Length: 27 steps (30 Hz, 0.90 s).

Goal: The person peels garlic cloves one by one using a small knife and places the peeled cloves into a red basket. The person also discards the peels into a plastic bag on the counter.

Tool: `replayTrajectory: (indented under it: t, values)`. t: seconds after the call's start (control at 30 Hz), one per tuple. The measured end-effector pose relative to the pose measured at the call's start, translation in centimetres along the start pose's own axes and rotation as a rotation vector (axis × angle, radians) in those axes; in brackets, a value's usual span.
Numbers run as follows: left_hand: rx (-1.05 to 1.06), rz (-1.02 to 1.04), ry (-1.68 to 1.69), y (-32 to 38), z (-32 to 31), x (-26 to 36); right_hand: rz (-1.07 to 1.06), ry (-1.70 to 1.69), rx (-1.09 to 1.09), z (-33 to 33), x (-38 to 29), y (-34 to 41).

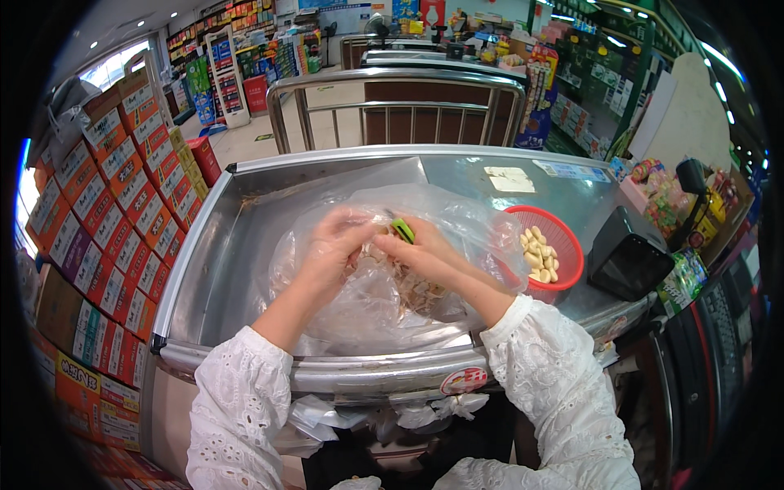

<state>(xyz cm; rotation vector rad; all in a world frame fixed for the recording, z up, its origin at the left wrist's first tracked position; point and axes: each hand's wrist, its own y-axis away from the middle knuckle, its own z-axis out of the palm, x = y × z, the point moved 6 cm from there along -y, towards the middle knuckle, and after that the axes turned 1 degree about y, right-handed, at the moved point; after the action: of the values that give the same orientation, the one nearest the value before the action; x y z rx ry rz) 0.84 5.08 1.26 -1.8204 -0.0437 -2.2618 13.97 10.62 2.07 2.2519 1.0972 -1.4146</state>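
My right hand (416, 245) grips a small knife with a bright green and black handle (403, 230). Opposite it, the fingers of my left hand (337, 242) are curled round a small pale piece, likely garlic, mostly hidden by the fingers. Both hands meet above a clear plastic bag (367, 294) spread over the metal counter. Dry garlic skins (422, 291) lie in the bag below my right hand. To the right, a red plastic basket (572, 245) contains several peeled garlic cloves (539, 254).
The metal checkout counter (245, 208) has a raised rim. A black scanner-like device (628, 254) stands right of the basket, near packaged sweets (658, 190). Stacked cartons (116, 202) rise at the left. Beyond the counter is a steel railing (398, 75). Plastic bags (324, 416) hang below the front edge.
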Motion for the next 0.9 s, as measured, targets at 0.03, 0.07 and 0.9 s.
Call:
replayTrajectory:
  t: [0.03, 0.07, 0.9]
  values:
    - [-0.002, -0.004, -0.010, 0.1, -0.1, 0.0, 0.028, 0.014, 0.012, 0.0, 0.2, -0.1]
    - [-0.003, -0.008, -0.020, 0.2, -0.1, 0.1, 0.055, 0.028, 0.024, 0.0, 0.4, -0.2]
    - [-0.428, -0.075, -0.328, 1.3, 2.5, -1.0, -0.186, 0.012, -0.051, -0.8, -1.9, 0.9]
